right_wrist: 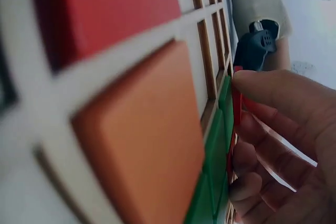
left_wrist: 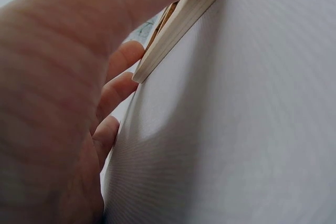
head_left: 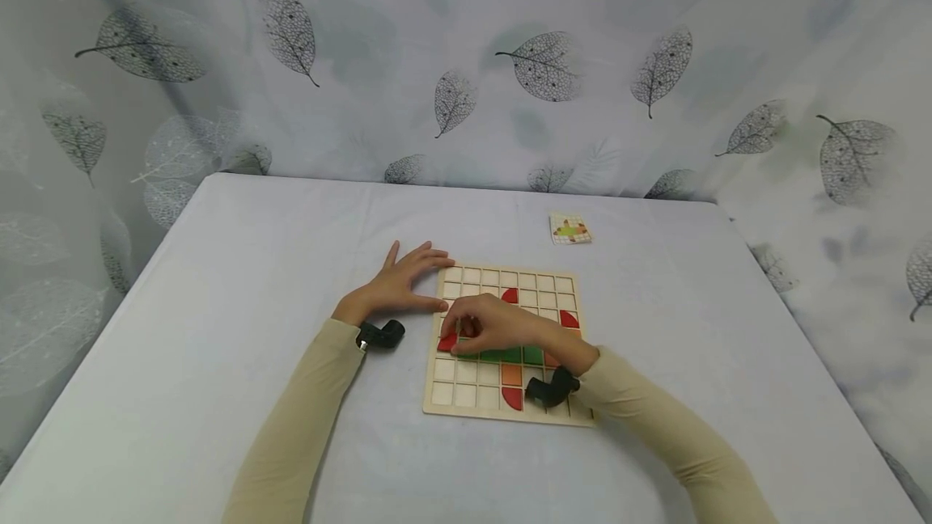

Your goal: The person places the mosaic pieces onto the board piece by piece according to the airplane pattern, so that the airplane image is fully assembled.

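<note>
A wooden grid board (head_left: 476, 413) lies on the white table. My right hand (head_left: 502, 323) reaches over it from the right, thumb and fingers pinching a red piece (right_wrist: 237, 98) at the board's left column. Green tiles (head_left: 533, 356) fill cells in the row beside that piece, partly hidden under this hand. Spread along the board's left edge, my left hand (head_left: 399, 281) has its thumb and fingertips at the rim. In the left wrist view its fingers (left_wrist: 118, 93) are extended against the corner of the board (left_wrist: 184, 22).
Red quarter-round pieces (head_left: 512, 399) sit in several other cells, and an orange square (head_left: 512, 375) is set below the green row. Behind the board lies a small pattern card (head_left: 570, 229). A leaf-printed cloth (head_left: 466, 63) hangs beyond the table's far edge.
</note>
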### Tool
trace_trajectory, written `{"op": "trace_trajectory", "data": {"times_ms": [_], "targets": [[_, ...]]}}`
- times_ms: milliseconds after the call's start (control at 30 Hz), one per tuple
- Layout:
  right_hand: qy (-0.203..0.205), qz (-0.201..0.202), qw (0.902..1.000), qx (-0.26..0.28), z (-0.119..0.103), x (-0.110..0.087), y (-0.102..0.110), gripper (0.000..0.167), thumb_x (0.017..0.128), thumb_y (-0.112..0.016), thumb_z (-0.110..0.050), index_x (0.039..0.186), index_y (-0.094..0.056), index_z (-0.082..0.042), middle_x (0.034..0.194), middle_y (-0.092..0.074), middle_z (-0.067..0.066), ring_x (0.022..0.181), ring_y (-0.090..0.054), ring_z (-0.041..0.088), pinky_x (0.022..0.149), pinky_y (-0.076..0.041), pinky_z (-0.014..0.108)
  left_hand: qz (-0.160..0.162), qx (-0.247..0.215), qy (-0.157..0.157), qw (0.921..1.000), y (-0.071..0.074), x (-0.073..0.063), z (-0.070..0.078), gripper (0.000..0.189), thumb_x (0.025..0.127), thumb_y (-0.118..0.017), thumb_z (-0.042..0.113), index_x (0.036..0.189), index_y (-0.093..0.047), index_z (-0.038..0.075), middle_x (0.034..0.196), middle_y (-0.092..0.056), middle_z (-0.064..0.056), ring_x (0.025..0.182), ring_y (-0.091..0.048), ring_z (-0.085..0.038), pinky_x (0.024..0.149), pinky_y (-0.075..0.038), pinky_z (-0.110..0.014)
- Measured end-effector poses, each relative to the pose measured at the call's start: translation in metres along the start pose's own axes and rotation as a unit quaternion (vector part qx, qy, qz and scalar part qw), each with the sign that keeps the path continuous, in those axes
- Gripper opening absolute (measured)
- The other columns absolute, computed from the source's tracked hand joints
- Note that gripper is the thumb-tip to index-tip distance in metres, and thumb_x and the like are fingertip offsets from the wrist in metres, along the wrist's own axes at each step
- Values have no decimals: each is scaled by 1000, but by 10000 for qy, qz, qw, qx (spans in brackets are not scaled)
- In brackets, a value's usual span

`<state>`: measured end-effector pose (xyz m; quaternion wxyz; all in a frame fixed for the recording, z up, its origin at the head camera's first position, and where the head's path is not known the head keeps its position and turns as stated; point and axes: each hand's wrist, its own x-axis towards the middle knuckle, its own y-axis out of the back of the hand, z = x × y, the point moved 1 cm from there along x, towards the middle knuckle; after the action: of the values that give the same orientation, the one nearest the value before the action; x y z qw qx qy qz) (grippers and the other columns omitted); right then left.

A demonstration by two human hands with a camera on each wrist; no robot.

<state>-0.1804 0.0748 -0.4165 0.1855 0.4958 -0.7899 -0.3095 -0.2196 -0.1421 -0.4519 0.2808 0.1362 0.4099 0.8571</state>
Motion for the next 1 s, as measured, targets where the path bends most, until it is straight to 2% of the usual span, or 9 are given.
{"op": "trace_trajectory", "data": {"times_ms": [300,767,1000], "targets": [[237,-136,9989,-391,-3,0,-2,5,89,-71,-13,92,-72,-9,94,-61,-2,68,-48,5,62,-43,17,8,-8,-39,10000,-2,1,-2,73,83,-75,44,145,-46,20,154,-38,-5,151,-10,-25,116,18,-53],[245,-198,9990,-318,-2,-4,-3,7,91,-70,-12,96,-73,-10,98,-62,-1,71,-51,7,64,-46,18,10,-36,-64,10000,-2,1,-3,72,83,-75,44,145,-46,21,154,-37,-5,151,-10,-25,116,18,-53],[252,-43,9995,-187,-6,-7,0,10,93,-66,-12,99,-73,-9,104,-59,0,77,-55,5,69,-51,21,-6,-8,-32,10000,-1,-1,-5,73,83,-75,44,146,-45,21,154,-37,-4,151,-10,-25,115,18,-53]]}}
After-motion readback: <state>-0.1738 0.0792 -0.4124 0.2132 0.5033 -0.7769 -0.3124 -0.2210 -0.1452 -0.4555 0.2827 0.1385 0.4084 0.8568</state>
